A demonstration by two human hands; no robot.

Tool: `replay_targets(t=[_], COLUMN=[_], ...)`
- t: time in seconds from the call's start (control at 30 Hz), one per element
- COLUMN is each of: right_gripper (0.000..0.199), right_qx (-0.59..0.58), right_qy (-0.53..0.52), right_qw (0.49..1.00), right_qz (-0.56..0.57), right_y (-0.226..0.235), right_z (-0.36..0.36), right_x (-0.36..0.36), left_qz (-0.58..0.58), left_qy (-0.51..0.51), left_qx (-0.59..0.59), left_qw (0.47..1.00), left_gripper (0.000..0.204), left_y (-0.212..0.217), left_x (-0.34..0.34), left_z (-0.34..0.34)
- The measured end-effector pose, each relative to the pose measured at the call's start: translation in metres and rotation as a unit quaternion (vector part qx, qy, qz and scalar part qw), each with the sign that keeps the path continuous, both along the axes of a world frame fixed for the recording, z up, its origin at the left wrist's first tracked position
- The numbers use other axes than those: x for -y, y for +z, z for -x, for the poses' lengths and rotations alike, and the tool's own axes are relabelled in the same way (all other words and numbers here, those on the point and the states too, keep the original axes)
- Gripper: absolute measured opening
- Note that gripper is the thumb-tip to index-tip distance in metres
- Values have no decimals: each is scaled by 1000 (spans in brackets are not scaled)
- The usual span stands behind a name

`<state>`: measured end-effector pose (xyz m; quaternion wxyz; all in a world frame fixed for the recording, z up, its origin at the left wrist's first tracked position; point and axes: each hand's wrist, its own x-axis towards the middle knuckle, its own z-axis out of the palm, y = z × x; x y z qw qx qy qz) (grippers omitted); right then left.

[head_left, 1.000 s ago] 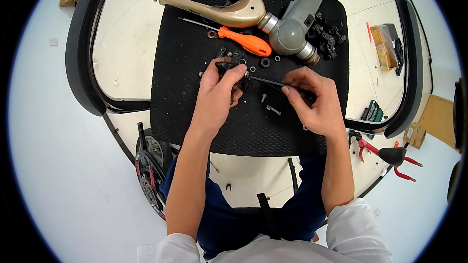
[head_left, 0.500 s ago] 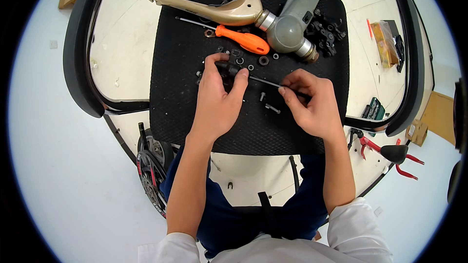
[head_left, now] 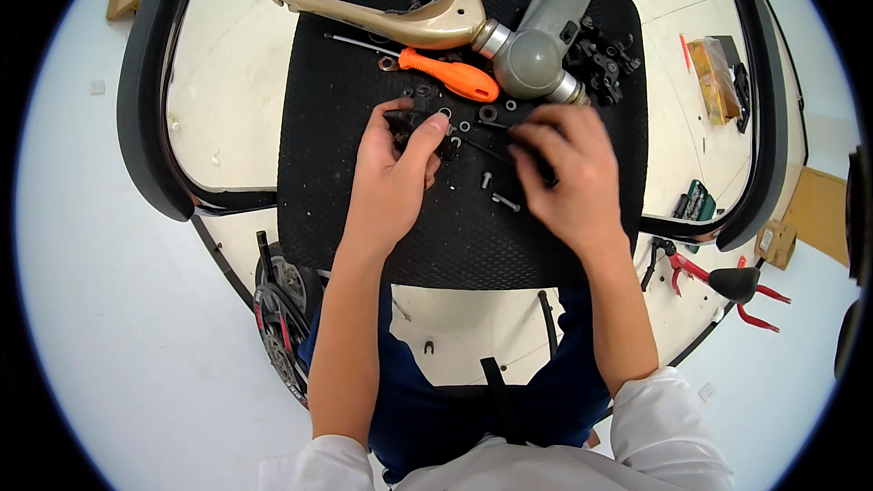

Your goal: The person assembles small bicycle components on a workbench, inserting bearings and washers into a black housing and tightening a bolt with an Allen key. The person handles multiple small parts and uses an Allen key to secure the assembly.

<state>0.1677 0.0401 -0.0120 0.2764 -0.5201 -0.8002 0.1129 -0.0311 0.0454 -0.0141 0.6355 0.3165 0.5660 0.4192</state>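
My left hand (head_left: 389,184) is closed around a small black part (head_left: 406,118), with the thumb along its near side; the fingers hide much of it. To the right, my right hand (head_left: 573,177) is curled and smeared by motion. A thin dark rod (head_left: 484,149) runs from its fingers toward the black part; its kind is not clear. Two bolts (head_left: 505,203) lie on the black mesh seat (head_left: 436,250) between the hands. Several nuts and washers (head_left: 488,114) lie just beyond them.
A screwdriver with an orange handle (head_left: 450,75) lies past my hands. Behind it are a beige fork (head_left: 436,18) joined to a grey metal tube (head_left: 559,5), and black parts (head_left: 600,62). Curved armrests (head_left: 150,82) flank the seat. Red-handled pliers-like tool (head_left: 727,285) lies at right.
My right hand has moved slightly up and rotated, and the rod between the hands has drawn back from the black part. My left hand has shifted slightly left and its grip has turned.
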Motion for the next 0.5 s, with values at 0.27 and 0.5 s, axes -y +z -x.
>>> replay_targets(t=[0.27,0.5], right_gripper=[14,15], right_qx=[24,-163], right_qy=[6,-23], right_qw=[996,974], right_qz=[87,157], right_y=[-14,7], right_z=[20,18], right_x=[1,7], left_qz=[29,-1], left_qy=[22,-13], left_qx=[79,5], left_qw=[996,1000], left_gripper=[44,41], left_y=[5,-2], left_x=[-1,2], left_z=[-1,0])
